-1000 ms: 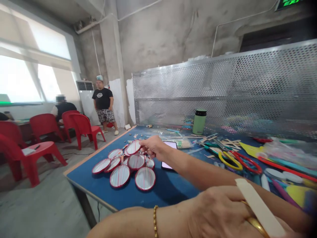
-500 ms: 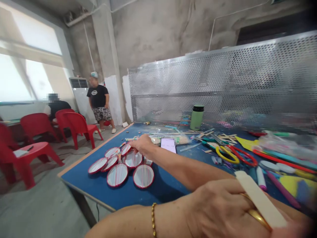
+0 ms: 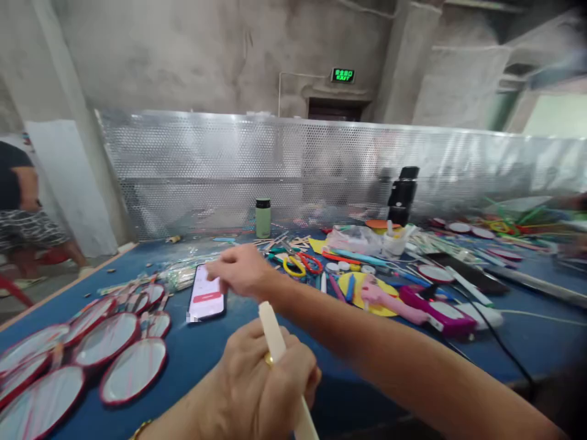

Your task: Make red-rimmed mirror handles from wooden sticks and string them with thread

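My left hand [image 3: 257, 385] is low in the middle, closed around a flat pale wooden stick [image 3: 271, 333] that rises past a gold ring. My right arm reaches across from the right. My right hand [image 3: 238, 272] hovers just above a lit phone [image 3: 206, 298] lying on the blue table [image 3: 527, 342]. Its fingers curl downward and are smeared by motion; I see nothing in them. Several round red-rimmed discs [image 3: 132, 370] wound with red thread lie on the table at the left, below and left of that hand.
Scissors with yellow and red handles [image 3: 300, 264], pens, sticks and coloured craft pieces crowd the table's middle and right. A green bottle [image 3: 263, 217] and a black bottle [image 3: 402, 194] stand before a perforated metal screen [image 3: 183, 165]. A person [image 3: 18, 201] stands at the far left.
The view has swung right and down. My right hand has left the discs and drawn back over the phone. My left hand now holds the stick more upright.
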Demonstrator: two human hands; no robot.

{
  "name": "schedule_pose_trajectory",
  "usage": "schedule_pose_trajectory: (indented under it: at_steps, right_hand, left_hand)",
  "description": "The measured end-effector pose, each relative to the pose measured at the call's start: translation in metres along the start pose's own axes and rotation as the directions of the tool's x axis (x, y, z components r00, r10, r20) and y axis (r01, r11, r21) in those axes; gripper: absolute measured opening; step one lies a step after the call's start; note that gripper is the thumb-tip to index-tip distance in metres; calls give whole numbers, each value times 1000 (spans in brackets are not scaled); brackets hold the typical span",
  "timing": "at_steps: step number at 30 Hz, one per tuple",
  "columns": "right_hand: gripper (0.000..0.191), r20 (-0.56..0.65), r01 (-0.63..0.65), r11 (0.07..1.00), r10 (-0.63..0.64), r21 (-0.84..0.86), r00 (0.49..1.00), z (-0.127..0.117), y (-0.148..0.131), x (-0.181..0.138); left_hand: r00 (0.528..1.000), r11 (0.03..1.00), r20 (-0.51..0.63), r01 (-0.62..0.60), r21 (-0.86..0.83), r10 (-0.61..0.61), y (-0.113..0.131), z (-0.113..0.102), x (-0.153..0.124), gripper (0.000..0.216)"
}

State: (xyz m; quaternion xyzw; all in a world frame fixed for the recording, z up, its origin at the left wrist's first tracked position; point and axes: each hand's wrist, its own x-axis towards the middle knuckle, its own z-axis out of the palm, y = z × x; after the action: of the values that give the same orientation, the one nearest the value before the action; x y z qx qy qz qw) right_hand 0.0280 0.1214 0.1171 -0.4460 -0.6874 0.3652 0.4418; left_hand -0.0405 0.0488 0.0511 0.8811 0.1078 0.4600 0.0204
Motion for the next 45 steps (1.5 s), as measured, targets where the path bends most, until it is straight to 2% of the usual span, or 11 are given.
schedule_pose_trajectory:
  at_steps: [4, 7, 10, 13, 18, 22, 25, 30, 37, 41, 45]
  right_hand:
    - [23, -255, 49, 992, -17, 119, 967, -81, 17, -31]
    - [26, -481, 130, 977, -33, 170, 876, -123, 28, -45]
    - [25, -620, 231, 955, -68, 186, 782, -143, 29, -54]
    - [25, -705, 344, 925, -137, 160, 696, -144, 22, -60]
    - [24, -695, 418, 903, -237, 100, 678, -133, 17, -64]
    - [24, -715, 445, 892, -261, 79, 649, -131, 18, -64]
    - [24, -711, 440, 896, -276, 53, 647, -131, 19, -64]
    - [28, -622, 307, 917, -398, -254, 674, -128, 27, -62]
    - [31, -447, 255, 812, -518, -525, 729, -124, 41, -52]
    - [28, -498, 245, 767, -589, -593, 636, -146, 17, -56]
    - [27, -545, 291, 693, -708, -660, 450, -175, -22, -71]
  left_hand:
    - [999, 998, -31, -40, 58, 42, -13, 4, 3, 13]
    - [997, 996, -7, 78, 44, -78, -20, 13, 8, 14]
    - [959, 960, 52, 279, 20, -279, -26, 24, 7, 14]
    - [886, 888, 74, 459, -11, -457, -32, 32, 6, 14]
    - [795, 793, -49, 595, -128, -604, -45, 20, 30, 34]
    - [769, 781, -146, 598, -182, -623, -56, 4, 65, 43]
    - [769, 777, -146, 585, -230, -622, -56, 9, 78, 45]
    - [783, 778, -92, 583, -234, -615, -48, 31, 61, 38]
    - [745, 754, -124, 640, -147, -656, -74, 20, 45, 25]
    - [743, 751, -112, 645, -138, -659, -83, 22, 45, 35]
    - [790, 795, -90, 597, -110, -606, -77, 28, 41, 26]
